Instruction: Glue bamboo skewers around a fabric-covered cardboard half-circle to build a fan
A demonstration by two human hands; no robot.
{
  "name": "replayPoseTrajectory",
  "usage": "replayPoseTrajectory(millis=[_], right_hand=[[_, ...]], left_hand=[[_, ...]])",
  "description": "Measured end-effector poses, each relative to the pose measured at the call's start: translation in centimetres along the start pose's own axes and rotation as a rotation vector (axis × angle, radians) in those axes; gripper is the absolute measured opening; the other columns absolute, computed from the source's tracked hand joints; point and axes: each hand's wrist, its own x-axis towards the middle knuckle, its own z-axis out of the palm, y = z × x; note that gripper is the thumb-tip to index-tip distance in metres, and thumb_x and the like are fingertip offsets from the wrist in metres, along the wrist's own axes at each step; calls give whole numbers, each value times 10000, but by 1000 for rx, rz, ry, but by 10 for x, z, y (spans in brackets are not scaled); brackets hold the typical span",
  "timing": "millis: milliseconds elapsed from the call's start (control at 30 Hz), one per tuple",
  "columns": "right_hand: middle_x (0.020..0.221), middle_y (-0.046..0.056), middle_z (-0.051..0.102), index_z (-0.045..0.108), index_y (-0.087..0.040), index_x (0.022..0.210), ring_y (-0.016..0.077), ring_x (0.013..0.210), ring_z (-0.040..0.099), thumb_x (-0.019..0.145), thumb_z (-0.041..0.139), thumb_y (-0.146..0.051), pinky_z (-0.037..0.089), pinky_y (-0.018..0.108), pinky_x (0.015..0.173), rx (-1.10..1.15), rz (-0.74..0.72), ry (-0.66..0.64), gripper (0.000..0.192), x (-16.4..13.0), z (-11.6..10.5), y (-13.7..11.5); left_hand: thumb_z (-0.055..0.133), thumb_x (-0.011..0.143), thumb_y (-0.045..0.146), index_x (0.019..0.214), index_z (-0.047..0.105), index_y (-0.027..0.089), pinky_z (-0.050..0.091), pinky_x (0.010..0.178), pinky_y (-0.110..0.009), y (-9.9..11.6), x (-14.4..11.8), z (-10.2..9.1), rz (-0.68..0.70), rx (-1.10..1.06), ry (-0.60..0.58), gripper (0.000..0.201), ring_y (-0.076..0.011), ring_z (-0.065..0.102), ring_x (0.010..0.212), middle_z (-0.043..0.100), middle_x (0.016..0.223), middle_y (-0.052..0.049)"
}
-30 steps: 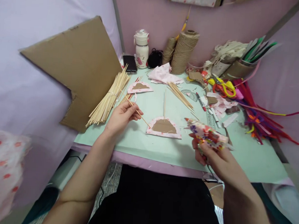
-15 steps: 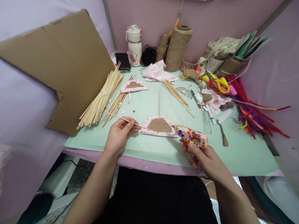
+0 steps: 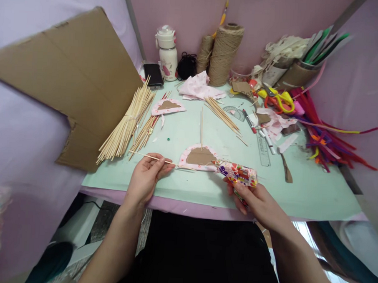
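Between thumb and fingers, my left hand (image 3: 150,175) pinches a thin wooden skewer (image 3: 144,155), whose right end lies over the lower edge of a half-round cardboard piece (image 3: 201,156) rimmed with pink fabric. Another upright-looking skewer (image 3: 201,127) runs away from the middle of that piece. My right hand (image 3: 252,198) is closed around a glue gun (image 3: 236,172) wrapped in flowery paper, its nozzle pointing left at the cardboard piece's right side. Whether the nozzle touches the cardboard I cannot tell.
A skewer bundle (image 3: 127,124) lies left, beside a large cardboard sheet (image 3: 69,78). Behind are a second half-round piece (image 3: 169,106), loose skewers (image 3: 223,116), a bottle (image 3: 168,53) and twine spools (image 3: 225,55). Scissors (image 3: 280,99) and pipe cleaners (image 3: 327,135) lie right.
The skewer in my left hand has shifted down slightly, from across the cardboard to its lower edge. The glue gun has moved a little left over the piece. The view has shifted slightly.
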Motion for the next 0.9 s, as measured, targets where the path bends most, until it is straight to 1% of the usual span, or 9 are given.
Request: replayPoseTrajectory(millis=[133,233,400,500,600,667,700,800,900], right_hand=[[464,-45,477,562,-193,797,135,461,441,895,399,-677,381,280,546,11,7,8,520,1,2,2],[459,-41,472,575,-195,782,136,458,439,889,393,-690,370,282,530,-5,1,23,538,1,1,3],[480,-15,507,610,-200,790,154,494,469,900,416,-656,396,300,534,-25,-17,81,508,-1,-13,10],[495,-9,523,623,-212,796,170,484,480,850,532,-620,394,308,495,-68,2,172,422,2,-14,11],[739,39,671,647,-213,853,198,605,583,754,681,-529,457,315,553,-140,-67,337,333,10,0,0],[965,62,708,658,-217,916,241,858,645,743,710,-456,505,335,755,-165,-205,418,300,18,14,-10],[997,61,712,661,-219,935,247,921,646,746,714,-437,501,337,815,-164,-251,430,294,21,21,-15],[912,48,726,670,-220,894,229,876,660,780,695,-410,505,319,817,-150,-251,396,223,29,35,-22],[818,32,719,668,-213,833,210,782,660,791,678,-406,513,302,754,-141,-242,405,197,32,39,-21]], left_hand=[[796,717,332,833,522,170,589,834,-306,1,3,8,-12,-42,-45,339,-164,727,830,729,850,-49],[783,735,334,839,532,176,585,838,-304,3,4,13,11,-74,-69,315,-168,724,864,731,880,-49],[848,641,338,809,592,154,572,756,-226,5,5,-1,94,-71,-16,357,-125,710,779,704,833,-14],[859,621,345,806,616,148,566,723,-213,3,1,-7,98,-60,22,364,-118,702,751,686,800,-3],[862,611,377,802,614,152,573,736,-238,-3,-10,3,64,-67,13,385,-134,706,757,689,796,-10],[867,594,406,794,611,155,575,734,-245,-9,-19,15,19,-82,-9,411,-140,708,748,691,785,-12],[868,588,419,790,609,157,575,731,-245,-12,-23,21,-5,-90,-23,421,-143,709,747,692,779,-13],[859,603,440,782,602,158,570,742,-240,-19,-32,31,-41,-112,-52,422,-145,713,764,698,779,-17],[812,677,455,848,597,159,566,767,-257,-22,-37,26,-46,-95,-77,404,-150,715,796,713,830,-29]])
